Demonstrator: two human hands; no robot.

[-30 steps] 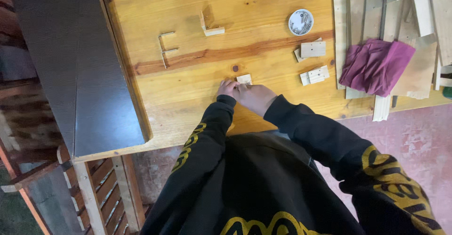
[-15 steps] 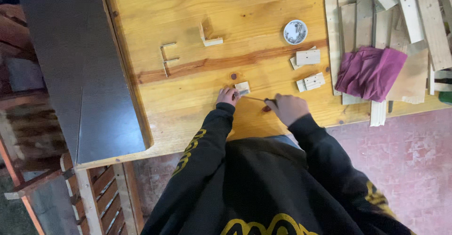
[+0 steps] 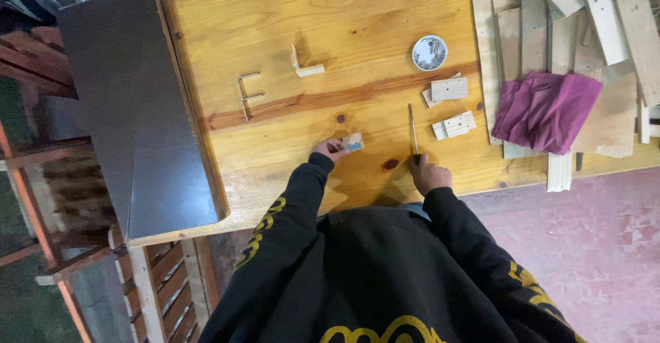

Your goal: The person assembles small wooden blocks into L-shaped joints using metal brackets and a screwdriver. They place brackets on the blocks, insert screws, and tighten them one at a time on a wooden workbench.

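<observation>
Looking straight down over the person's shoulders here. Left hand (image 3: 330,149) is out at about 11 o'clock from the body, sleeve stretched forward, fingers pinched on a small wood block (image 3: 353,141) with a bluish patch on it. The block sits on the table (image 3: 357,34) right at the fingertips, near the front edge.

Right hand (image 3: 430,175) is at about 1 o'clock, closed round the near end of a thin tool (image 3: 412,131). Can't tell exactly what kind, it's a skinny metal-looking rod. It lies flat on the table pointing toward 12 o'clock, away from the body. The two hands are apart, with a dark knot in the wood between them.

Around them: just at 2 o'clock from the tool's tip there are two little stacks of wood pieces (image 3: 449,89) and (image 3: 455,125), close to the rod but not touching it as far as I can see. Further out at 12 o'clock is a round white dish (image 3: 430,53) with small metal bits in it. Off at 10 to 11 o'clock from the left hand there's an E-shaped wood piece (image 3: 247,96) and an L-shaped one (image 3: 303,64). A purple cloth (image 3: 546,111) lies at 3 o'clock on a pile of planks (image 3: 598,13). A dark board (image 3: 130,102) lies along the table's left edge.

Nothing sits between the hands and their things.
</observation>
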